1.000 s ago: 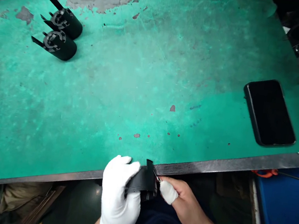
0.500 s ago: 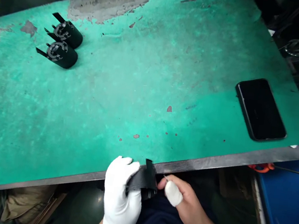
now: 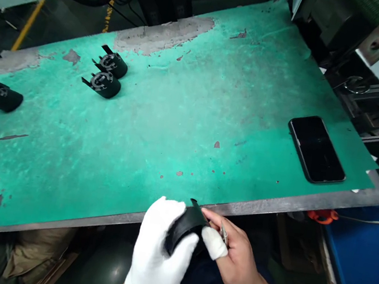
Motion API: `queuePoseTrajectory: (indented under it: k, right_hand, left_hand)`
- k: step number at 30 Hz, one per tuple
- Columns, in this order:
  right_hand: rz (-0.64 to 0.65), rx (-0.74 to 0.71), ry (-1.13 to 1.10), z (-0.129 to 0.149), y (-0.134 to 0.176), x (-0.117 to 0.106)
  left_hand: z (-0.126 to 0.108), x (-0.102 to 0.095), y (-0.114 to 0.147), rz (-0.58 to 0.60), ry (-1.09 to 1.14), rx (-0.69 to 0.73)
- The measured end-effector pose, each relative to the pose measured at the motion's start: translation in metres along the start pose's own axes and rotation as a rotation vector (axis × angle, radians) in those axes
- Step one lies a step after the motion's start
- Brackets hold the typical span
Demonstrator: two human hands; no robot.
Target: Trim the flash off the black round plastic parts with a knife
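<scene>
My left hand (image 3: 159, 255), in a white glove, is wrapped round a black cylindrical plastic part (image 3: 188, 224) at the front edge of the table. A thin prong on this part points up and away from me. My right hand (image 3: 234, 261) is bare except for a white cover on the thumb. Its thumb and fingertips press against the right side of the part. A small metal blade-like piece (image 3: 223, 234) sticks out between that thumb and the fingers; the rest of it is hidden.
Two similar black parts (image 3: 106, 84) with prongs stand side by side on the green table (image 3: 163, 124). More black parts (image 3: 0, 95) are at the left edge. A phone (image 3: 318, 150) lies at right. Below the table edge are orange handles (image 3: 323, 216) and a blue bin (image 3: 363, 260).
My right hand has moved left onto the black part, its thumb now against the side. The part has turned a little in my left hand. The view has shifted, showing more at left and top.
</scene>
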State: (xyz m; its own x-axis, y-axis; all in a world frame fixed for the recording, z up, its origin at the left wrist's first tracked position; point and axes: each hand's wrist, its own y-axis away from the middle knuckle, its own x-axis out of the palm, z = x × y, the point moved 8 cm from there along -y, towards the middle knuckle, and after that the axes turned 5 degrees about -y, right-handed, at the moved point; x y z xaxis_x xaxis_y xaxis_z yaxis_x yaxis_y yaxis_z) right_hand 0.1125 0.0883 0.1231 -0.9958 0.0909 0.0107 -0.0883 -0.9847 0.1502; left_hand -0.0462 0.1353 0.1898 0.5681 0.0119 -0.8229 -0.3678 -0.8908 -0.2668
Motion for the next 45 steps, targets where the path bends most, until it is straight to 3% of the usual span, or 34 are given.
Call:
queuePoseTrajectory:
  k: [3, 8, 16, 20, 26, 45]
  right_hand:
    - [0.031, -0.022, -0.048, 0.009, -0.002, 0.000]
    - [-0.027, -0.031, -0.073, 0.014, -0.005, 0.003]
    - [0.063, 0.270, -0.250, -0.028, 0.018, 0.003]
    - [0.123, 0.394, -0.242, -0.045, 0.014, 0.003]
    - [0.248, 0.319, -0.141, -0.030, -0.005, 0.012]
    - [0.263, 0.314, -0.082, -0.041, -0.016, 0.014]
  left_hand:
    - [-0.006, -0.010, 0.001, -0.013, 0.052, 0.036]
    - [0.012, -0.005, -0.001, 0.028, 0.051, -0.096]
    - [0.012, 0.001, 0.008, 0.004, -0.093, 0.052]
    - [0.017, 0.009, 0.015, -0.059, -0.116, 0.035]
    - [0.019, 0.015, 0.014, -0.065, -0.081, 0.036]
    - [0.023, 0.017, 0.014, -0.101, -0.013, 0.089]
